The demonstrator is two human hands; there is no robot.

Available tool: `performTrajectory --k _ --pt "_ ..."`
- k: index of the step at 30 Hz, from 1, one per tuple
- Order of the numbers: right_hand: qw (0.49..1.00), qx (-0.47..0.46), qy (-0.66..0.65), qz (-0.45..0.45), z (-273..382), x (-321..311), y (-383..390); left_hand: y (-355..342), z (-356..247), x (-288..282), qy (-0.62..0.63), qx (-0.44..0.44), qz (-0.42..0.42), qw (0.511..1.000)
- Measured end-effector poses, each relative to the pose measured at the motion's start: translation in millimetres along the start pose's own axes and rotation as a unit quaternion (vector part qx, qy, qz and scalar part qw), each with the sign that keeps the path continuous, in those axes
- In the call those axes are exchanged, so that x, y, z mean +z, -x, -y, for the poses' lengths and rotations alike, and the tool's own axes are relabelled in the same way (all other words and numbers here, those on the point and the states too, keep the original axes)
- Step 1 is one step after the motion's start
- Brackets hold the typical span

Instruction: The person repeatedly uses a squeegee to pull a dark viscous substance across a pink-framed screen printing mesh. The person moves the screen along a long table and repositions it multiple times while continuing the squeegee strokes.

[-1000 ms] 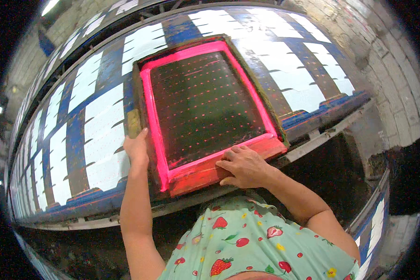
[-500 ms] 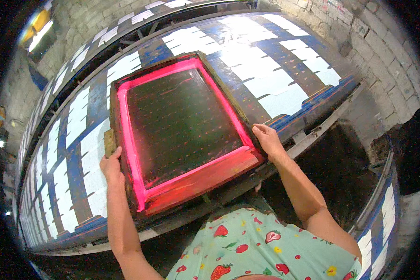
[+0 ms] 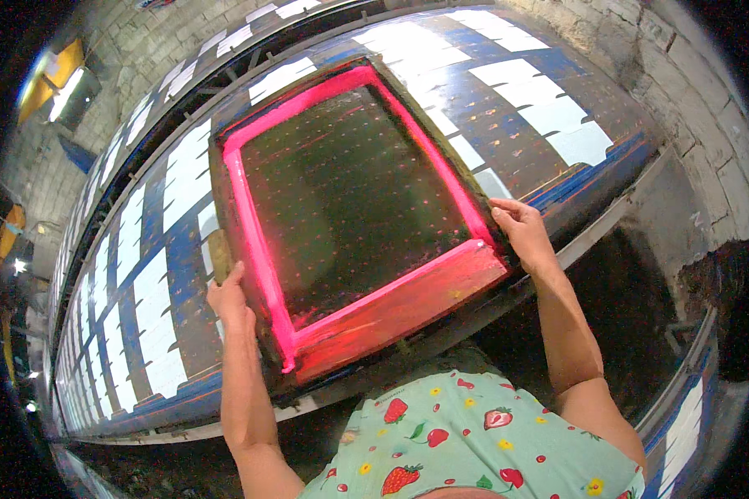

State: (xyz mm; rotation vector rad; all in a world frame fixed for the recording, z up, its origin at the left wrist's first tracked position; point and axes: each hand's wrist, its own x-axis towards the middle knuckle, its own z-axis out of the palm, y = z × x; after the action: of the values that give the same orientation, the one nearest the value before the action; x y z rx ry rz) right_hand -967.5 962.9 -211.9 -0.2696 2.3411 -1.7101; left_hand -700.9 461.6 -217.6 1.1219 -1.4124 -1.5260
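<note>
Table [image 3: 499, 141] beneath; pink-bordered screen [image 3: 354, 204] between left hand [image 3: 231, 301] and right hand [image 3: 524, 237].

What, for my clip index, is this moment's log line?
object: pink-bordered screen; left hand: holding left edge; right hand: holding right edge; around: white pieces on table

My right hand [image 3: 520, 235] has moved from the near edge of the screen frame [image 3: 401, 309] to its right side — and the frame has shifted rightward, partly covering white pieces [image 3: 464, 153] that lay bare.
</note>
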Motion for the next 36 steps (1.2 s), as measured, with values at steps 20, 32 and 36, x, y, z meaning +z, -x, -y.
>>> performTrajectory --k 20,32,36 --pt "0.997 -0.029 -0.001 0.07 -75.7 -175.9 -94.0 103.4 47.6 179.4 -0.064 0.033 -0.022 0.997" --pt "0.785 -0.367 0.346 0.36 35.4 -82.2 8.3 92.0 74.8 178.2 -0.2 0.042 -0.068 0.977" --pt "0.759 -0.392 0.408 0.323 41.9 -59.7 11.5 100.4 66.0 181.6 -0.252 0.062 -0.101 0.96"
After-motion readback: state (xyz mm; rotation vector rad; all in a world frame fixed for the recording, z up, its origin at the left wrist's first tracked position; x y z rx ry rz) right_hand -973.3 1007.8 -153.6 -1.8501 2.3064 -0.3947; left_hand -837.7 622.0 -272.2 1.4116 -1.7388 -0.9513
